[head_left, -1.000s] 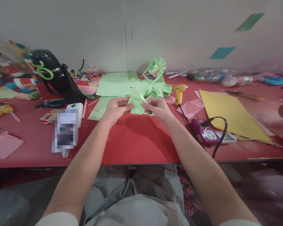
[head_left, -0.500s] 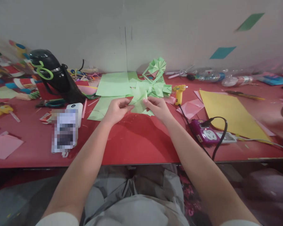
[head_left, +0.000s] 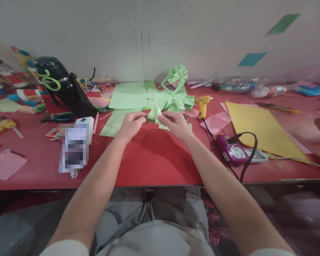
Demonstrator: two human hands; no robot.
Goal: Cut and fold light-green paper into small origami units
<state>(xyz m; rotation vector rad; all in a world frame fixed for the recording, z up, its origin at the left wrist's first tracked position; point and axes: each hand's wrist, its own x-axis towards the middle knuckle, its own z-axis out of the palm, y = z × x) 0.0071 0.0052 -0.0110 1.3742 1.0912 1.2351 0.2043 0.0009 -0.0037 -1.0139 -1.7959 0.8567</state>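
In the head view, both your forearms reach forward from the bottom corners and draw in toward the middle of the red table, bare to the sleeves. Your left hand lies knuckles up, wrist just above the table, thumb and forefinger pointing right. Your right hand mirrors it, fingers pointing left and slightly curled, back of the hand toward you.

Between the two sets of fingertips sits the green paper piece, partly folded and lifted a little off the table, with one corner standing up. Each grip is clenched on it in a pinch: the left takes its left edge, the right its lower right edge. The hands are near each other but not touching.

Just behind the piece lie flat green sheets and a heap of folded green shapes. To the right of your right hand stand a yellow glue gun, a purple power strip and a large yellow sheet. A black bottle stands well off to the left.
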